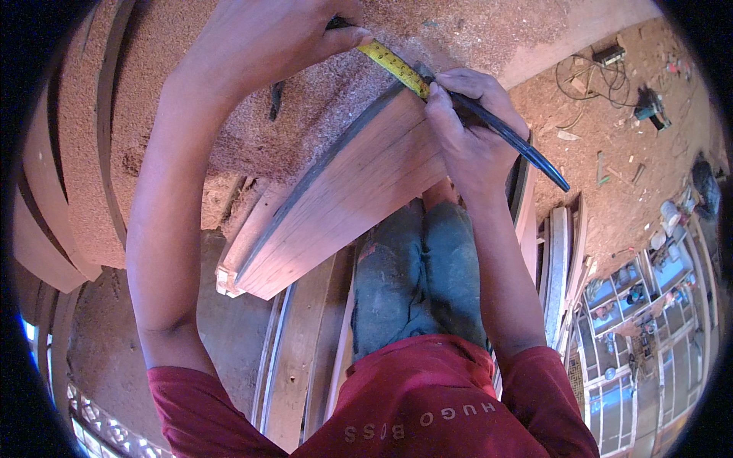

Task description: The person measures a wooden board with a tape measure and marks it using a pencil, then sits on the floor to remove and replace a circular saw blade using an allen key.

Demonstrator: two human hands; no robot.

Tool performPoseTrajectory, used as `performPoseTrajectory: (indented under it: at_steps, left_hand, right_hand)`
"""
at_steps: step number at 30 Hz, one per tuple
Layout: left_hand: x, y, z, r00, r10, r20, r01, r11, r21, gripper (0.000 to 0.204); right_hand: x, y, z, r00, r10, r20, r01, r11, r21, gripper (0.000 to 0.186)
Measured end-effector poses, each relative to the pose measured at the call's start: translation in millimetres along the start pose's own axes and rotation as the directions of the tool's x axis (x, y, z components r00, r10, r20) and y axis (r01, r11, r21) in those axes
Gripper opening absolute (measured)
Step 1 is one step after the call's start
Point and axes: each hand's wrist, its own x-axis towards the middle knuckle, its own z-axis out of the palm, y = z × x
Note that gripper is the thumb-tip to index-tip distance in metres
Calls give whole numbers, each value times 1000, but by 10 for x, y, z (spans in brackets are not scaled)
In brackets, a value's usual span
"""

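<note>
Fingers (348, 38) of your left hand (282, 38): thumb pressed down on the yellow tape blade (393, 67), pinching it beyond the far end of the wooden board (355, 187)

Right hand (477, 126): thumb and fingertips closed together at the board's far corner, pinching the dark pen-like tool (527, 149) and meeting the blade's near end; whether the blade touches the board, you cannot tell from here

Step in hand, as judged: measuring at the board's far end, with the tool ready for marking

Next move, as judged: calls for you to keep the blade straight and its end steady on the board, then bring the tool's tip to the reading

Pose, left: forearm up along the board's left side, elbow bent outward, wrist turned in over the sawdust (259, 145) past its dark edge

Pose, right: forearm up along the board's right side, wrist bent inward, tool slanting back away from the board
</note>
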Motion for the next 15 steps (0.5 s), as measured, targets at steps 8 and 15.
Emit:
performPoseTrajectory:
  at_steps: [8,15]
  left_hand:
    - [-14,-27,29,998,36,-55,-37,999,-23,23]
    - [34,-40,70,996,54,-72,-55,998,-5,22]
  right_hand:
    - [-8,-1,12,999,32,-30,-32,999,12,13]
    - [-2,3,12,999,19,-30,-20,1000,-16,13]
